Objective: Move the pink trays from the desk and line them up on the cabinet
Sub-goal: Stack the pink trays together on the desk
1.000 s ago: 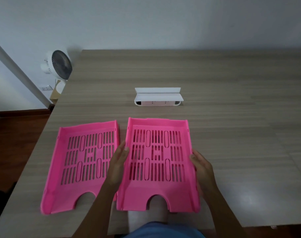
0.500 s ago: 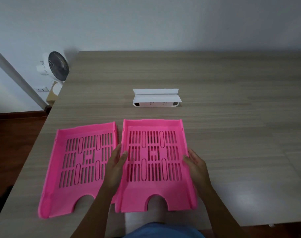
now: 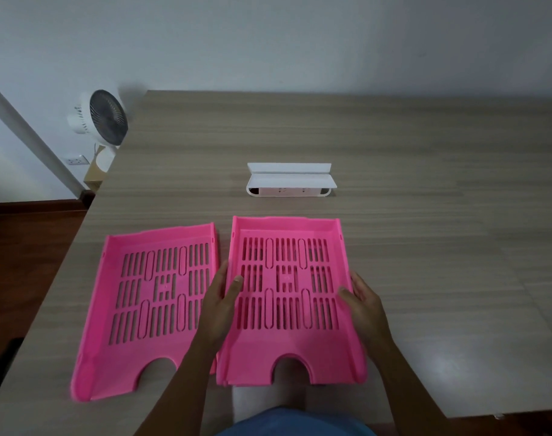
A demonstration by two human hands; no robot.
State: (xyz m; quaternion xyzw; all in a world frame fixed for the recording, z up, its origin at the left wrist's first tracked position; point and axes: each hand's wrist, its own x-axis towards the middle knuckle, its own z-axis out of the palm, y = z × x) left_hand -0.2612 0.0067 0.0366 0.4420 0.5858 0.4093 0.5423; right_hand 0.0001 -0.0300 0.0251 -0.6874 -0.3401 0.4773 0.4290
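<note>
Two slotted pink trays lie side by side on the wooden desk (image 3: pixel 425 247). The right pink tray (image 3: pixel 287 350) sits squarely before me, and it looks like a stack of trays. My left hand (image 3: pixel 219 306) grips its left wall, thumb inside. My right hand (image 3: pixel 364 305) clasps its right wall, thumb over the rim. The left pink tray (image 3: pixel 133 350) lies slightly turned, close against my left wrist, and no hand holds it. No cabinet is in view.
A white power-strip box (image 3: pixel 288 180) stands on the desk just beyond the trays. A white fan (image 3: pixel 103 116) stands off the desk's left edge, by a wall socket (image 3: pixel 76 160). The desk's near edge runs under my arms.
Both hands have closed further around the right tray's side walls, and the right tray's near end seems slightly raised. The view has shifted a little; the left tray has not moved.
</note>
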